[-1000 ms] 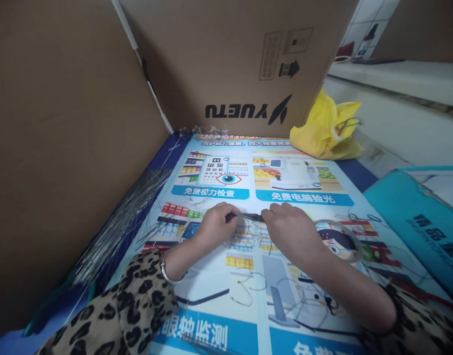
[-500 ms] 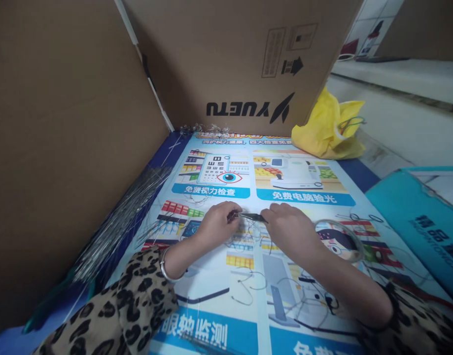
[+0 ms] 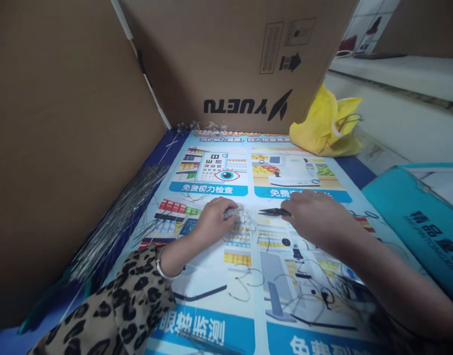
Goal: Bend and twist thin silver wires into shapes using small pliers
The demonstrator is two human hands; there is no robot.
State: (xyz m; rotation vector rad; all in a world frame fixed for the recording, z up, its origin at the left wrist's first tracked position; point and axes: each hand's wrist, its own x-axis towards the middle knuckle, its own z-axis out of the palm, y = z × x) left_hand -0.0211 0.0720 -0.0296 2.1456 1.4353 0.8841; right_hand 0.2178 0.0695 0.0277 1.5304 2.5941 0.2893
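Note:
My left hand (image 3: 218,217) is closed on a thin looped wire (image 3: 244,219), whose coils stick out to the right of the fingertips. My right hand (image 3: 313,214) grips a pair of dark needle-nose pliers (image 3: 273,212). The pliers' slim jaws point left toward the wire, with a small gap between them and it. Their handles are hidden inside the right hand. Beneath both hands lies a printed poster sheet (image 3: 207,236). Several bent wire pieces (image 3: 244,286) are scattered over it.
A bundle of straight wires (image 3: 115,222) lies at left beside a tall cardboard panel (image 3: 63,123). Another cardboard panel (image 3: 226,59) stands at the back. A yellow bag (image 3: 322,128) and a teal box (image 3: 418,212) are at right. Small wire bits (image 3: 207,127) lie along the back edge.
The pliers have come away from the wire at my left fingers, as my right hand moved right. My left hand has stayed nearly in place. The whole view has shifted slightly.

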